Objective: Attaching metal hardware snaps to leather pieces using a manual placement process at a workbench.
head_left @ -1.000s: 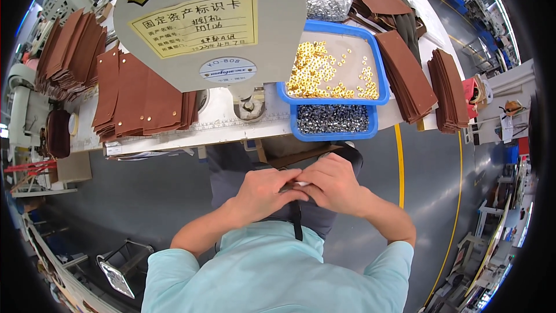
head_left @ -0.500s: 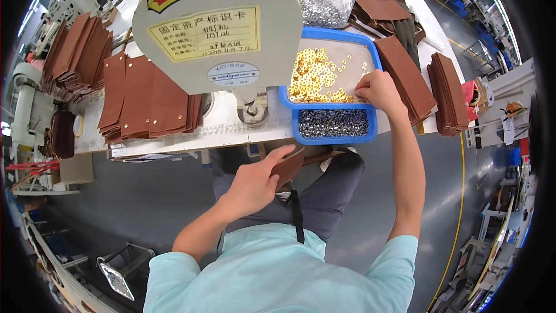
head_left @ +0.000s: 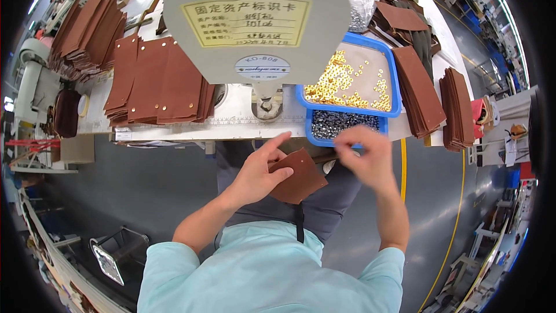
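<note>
My left hand (head_left: 259, 169) grips a brown leather piece (head_left: 298, 181) above my lap, thumb on top and index finger stretched forward. Small holes show near the piece's edges. My right hand (head_left: 367, 153), a little smeared by motion, hovers at the front edge of the small blue tray (head_left: 311, 134) of dark metal fasteners (head_left: 341, 122). Its thumb and fingers are pinched together; what they hold is too small to make out. Behind lies a larger blue tray (head_left: 395, 84) with gold ring-shaped fasteners (head_left: 333, 84). The riveting machine (head_left: 255, 23) stands left of the trays.
Stacked leather pieces with gold studs (head_left: 153, 84) lie left of the machine, with another stack (head_left: 87, 29) farther back. More leather stacks (head_left: 418, 90) stand right of the trays. A clear bag of metal parts (head_left: 362, 0) sits behind. The white table's front edge (head_left: 243, 133) runs before me.
My right hand has left the gold fasteners and come back toward me, by the small tray. My left hand has raised the leather piece into fuller view. The view has shifted slightly.
</note>
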### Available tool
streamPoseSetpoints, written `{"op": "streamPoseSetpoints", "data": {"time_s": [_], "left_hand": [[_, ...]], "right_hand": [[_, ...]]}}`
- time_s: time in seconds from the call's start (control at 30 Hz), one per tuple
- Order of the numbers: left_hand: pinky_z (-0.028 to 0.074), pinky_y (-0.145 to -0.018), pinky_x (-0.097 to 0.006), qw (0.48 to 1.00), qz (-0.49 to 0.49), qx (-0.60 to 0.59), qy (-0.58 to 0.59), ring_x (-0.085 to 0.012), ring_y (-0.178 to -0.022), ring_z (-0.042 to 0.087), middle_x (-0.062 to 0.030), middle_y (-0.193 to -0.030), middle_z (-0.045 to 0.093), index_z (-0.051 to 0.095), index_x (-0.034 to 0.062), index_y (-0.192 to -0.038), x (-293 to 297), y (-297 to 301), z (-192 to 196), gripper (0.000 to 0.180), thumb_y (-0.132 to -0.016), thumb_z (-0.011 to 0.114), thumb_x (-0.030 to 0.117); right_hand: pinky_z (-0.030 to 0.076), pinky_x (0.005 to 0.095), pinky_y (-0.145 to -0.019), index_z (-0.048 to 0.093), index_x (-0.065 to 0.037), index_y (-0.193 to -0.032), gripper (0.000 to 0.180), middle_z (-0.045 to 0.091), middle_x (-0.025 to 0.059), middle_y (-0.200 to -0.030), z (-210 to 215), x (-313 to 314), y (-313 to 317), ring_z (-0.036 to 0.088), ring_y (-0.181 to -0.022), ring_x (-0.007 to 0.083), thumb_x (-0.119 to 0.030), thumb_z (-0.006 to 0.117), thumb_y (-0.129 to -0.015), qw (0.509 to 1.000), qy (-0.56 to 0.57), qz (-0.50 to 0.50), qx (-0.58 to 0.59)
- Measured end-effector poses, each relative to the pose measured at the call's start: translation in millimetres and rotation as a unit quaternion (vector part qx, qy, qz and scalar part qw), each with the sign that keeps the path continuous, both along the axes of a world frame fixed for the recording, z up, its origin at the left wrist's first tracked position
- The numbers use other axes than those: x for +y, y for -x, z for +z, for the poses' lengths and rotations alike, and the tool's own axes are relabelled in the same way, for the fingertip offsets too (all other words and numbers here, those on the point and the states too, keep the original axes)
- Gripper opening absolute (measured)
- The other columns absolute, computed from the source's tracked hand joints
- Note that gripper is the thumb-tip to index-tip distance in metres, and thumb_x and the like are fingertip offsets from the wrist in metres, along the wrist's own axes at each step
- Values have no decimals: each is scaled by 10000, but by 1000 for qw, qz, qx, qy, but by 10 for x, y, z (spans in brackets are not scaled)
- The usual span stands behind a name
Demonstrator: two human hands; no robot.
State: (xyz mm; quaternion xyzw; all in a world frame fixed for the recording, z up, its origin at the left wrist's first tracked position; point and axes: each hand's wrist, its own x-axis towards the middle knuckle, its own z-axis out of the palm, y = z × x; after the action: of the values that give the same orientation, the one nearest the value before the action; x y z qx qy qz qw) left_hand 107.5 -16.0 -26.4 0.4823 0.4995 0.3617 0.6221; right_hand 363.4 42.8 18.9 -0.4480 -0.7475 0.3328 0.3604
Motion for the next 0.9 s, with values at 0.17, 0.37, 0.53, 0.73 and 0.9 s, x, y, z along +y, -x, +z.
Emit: {"op": "streamPoseSetpoints", "data": {"time_s": [0.17,0.37,0.53,0.73,0.9], "left_hand": [[527,-943,-293,994,-90,-65,-20,-101,-1064,646,-58,-1189,723,643,7,-1370,32,-13,-69,388,-983,612,17],[539,-902,-279,993,-74,-89,19,-84,-998,656,-43,-1122,750,659,3,-1353,-4,-79,79,352,-1010,592,48],[553,-842,-269,996,-69,-63,1,-72,-934,670,-40,-1086,765,664,26,-1350,-47,-105,26,348,-1011,624,93],[563,-695,-298,964,-72,157,-200,-200,-768,726,-64,-934,767,705,58,-1259,-18,-126,-26,309,-965,704,153],[555,-622,-327,874,-23,247,-418,-240,-746,727,-48,-883,758,735,91,-1120,21,-161,-260,211,-917,730,149]], "right_hand": [[526,264,-726,777,-48,-987,152,698,57,-1023,-285,-390,253,658,-888,132,0,788,-843,996,60,7,66],[483,250,-708,778,-61,-971,124,676,40,-1039,-355,-433,290,619,-873,117,-28,804,-854,986,126,1,112],[485,249,-705,769,-54,-976,131,688,32,-992,-415,-460,326,622,-843,110,-35,810,-853,991,86,-17,99],[509,252,-699,761,-34,-994,151,725,51,-889,-396,-415,322,660,-777,123,-35,811,-851,991,110,1,79],[559,326,-693,774,-14,-1016,170,743,98,-934,-522,70,69,710,-769,209,-17,779,-845,999,-45,1,-5]]}}
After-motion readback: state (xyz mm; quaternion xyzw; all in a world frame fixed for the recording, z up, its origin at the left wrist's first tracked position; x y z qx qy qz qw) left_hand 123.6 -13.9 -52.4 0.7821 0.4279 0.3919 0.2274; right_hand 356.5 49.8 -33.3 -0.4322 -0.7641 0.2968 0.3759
